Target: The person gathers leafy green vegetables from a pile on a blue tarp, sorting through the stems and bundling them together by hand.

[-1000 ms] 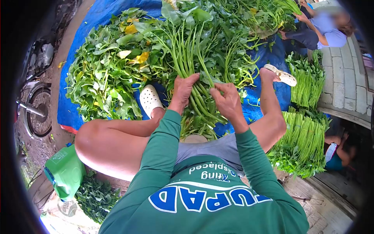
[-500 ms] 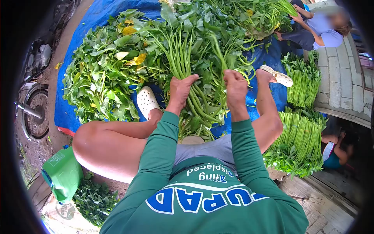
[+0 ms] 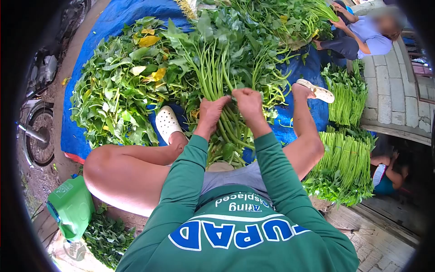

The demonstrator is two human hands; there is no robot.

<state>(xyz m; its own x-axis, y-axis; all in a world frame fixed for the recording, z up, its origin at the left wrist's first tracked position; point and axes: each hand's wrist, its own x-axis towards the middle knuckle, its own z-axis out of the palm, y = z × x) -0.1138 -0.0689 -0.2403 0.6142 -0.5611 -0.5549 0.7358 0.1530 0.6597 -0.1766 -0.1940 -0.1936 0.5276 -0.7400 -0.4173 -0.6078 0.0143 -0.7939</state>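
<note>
My left hand is closed around a bunch of water spinach, its long green stems fanning up to leafy tops and the lower stem ends slanting down to the right. Close beside it, my right hand is closed in a pinch on a single water spinach stem at the bunch's right side. Exactly where that stem ends is hidden by the fingers. Under and beyond both hands lies a heap of loose water spinach, with some yellow leaves, on a blue tarp.
Tied water spinach bundles are stacked at the right. A person at the upper right handles more stems. A green plastic jug stands at the lower left, near a motorcycle wheel. My white clogs rest on the tarp.
My right hand has moved left, bringing its stem from apart on the right up against the bunch. My left hand still grips the bunch. The view has shifted slightly.
</note>
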